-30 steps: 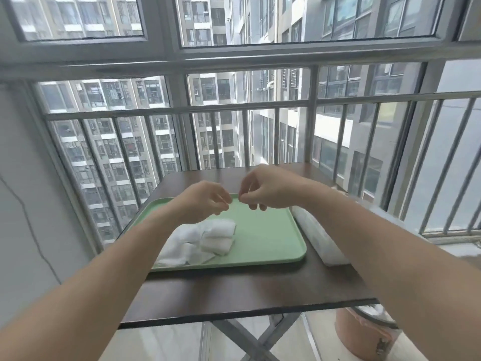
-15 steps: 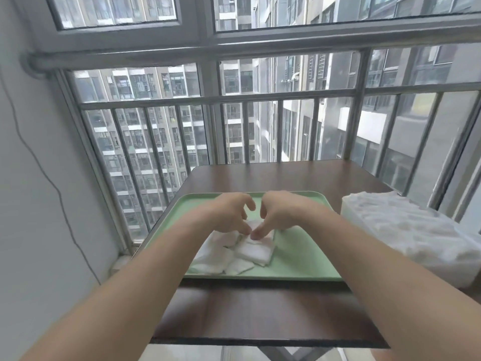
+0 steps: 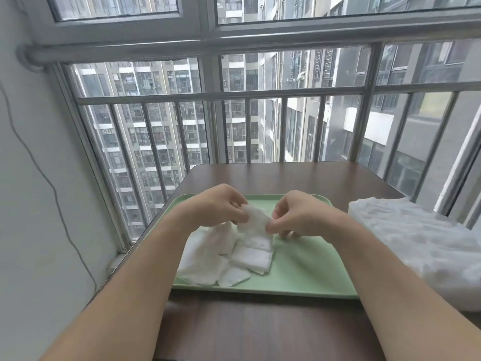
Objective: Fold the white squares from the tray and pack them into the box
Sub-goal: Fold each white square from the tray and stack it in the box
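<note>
Above the tray point(image 3: 312, 269), both hands pinch a single white square point(image 3: 256, 220). The left hand point(image 3: 221, 207) grips its upper left edge between thumb and fingertips, and the right hand point(image 3: 299, 217) nips its right edge the same way. The piece hangs lifted just over the pile of white squares point(image 3: 221, 256) lying on the tray's left half.

The material looks thin and limp, so the fold probably goes best if the two pinched edges are brought together with corners matched before any crease is pressed. The bare green area to the right of the pile would give a flat place to smooth it down. Keeping the lifted piece clear of the pile should stop a second sheet from dragging along.

The tray sits on a dark wood-grain counter point(image 3: 260, 329). At the counter's right edge, apart from the tray, is a white crinkled bulk that I take to be the box point(image 3: 416, 243); its opening cannot be made out. Behind the counter is a window point(image 3: 260, 126) with metal bars, with apartment blocks beyond. A pale wall point(image 3: 26, 230) stands at the left, with a thin cable point(image 3: 55, 194) trailing down it.
</note>
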Tool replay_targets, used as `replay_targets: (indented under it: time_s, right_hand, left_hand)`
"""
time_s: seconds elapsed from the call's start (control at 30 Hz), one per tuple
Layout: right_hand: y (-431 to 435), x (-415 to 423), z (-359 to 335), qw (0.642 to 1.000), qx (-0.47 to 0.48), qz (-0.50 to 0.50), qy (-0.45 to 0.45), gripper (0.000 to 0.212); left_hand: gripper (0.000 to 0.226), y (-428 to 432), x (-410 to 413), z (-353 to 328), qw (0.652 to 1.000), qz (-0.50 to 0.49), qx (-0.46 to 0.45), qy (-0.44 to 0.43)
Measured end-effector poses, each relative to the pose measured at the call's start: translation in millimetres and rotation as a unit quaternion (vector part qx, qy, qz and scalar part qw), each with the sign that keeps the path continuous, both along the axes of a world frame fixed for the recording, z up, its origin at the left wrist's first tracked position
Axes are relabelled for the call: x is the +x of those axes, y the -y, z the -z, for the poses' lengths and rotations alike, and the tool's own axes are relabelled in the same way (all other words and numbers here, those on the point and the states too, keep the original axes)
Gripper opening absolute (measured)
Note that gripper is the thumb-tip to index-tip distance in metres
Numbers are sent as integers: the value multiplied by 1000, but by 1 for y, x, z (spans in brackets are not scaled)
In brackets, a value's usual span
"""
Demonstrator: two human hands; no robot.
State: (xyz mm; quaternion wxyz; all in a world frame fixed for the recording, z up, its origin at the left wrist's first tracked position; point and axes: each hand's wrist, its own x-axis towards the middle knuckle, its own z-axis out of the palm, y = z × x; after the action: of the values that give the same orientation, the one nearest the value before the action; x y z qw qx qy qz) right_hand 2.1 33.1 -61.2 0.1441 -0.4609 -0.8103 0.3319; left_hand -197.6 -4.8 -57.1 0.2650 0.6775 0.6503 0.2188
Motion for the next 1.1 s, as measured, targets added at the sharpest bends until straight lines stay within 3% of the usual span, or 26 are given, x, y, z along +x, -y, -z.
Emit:
replay_targets:
  time_s: [0.13, 0.23, 0.33, 0.47, 0.53, 0.63, 0.77, 0.87, 0.97, 1.1]
  right_hand:
    - [7, 3, -2, 996, -36, 21, -81, 12]
    - [7, 0, 2, 989, -63, 37, -132, 26]
    - [6, 0, 3, 985, -85, 38, -142, 29]
    - [8, -1, 4, 992, -45, 50, -104, 13]
    - [7, -2, 2, 989, -12, 81, -125, 15]
    - [6, -3, -3, 959, -12, 119, -256, 17]
    - [8, -3, -13, 893, -114, 86, -427, 14]
    - [9, -2, -11, 891, -153, 45, -426, 13]
    - [6, -2, -6, 904, -132, 69, -400, 9]
    - [3, -2, -1, 913, -104, 102, -381, 20]
  left_hand:
    - [15, 3, -3, 5, 996, -16, 20, 80]
    - [24, 6, -2, 7, 990, -50, 38, 126]
    - [34, 6, -3, 10, 982, -71, 62, 166]
    - [16, 5, -3, 13, 958, -115, 92, 245]
    - [12, 6, 0, 12, 944, -128, 94, 288]
    - [18, 7, 4, 11, 917, -134, 83, 366]
    - [23, 8, 10, 10, 883, -113, 53, 452]
    - [20, 7, 14, 11, 877, -83, 45, 470]
    - [17, 9, 18, 12, 877, -42, 36, 477]
    - [17, 10, 21, 12, 873, -7, 28, 486]
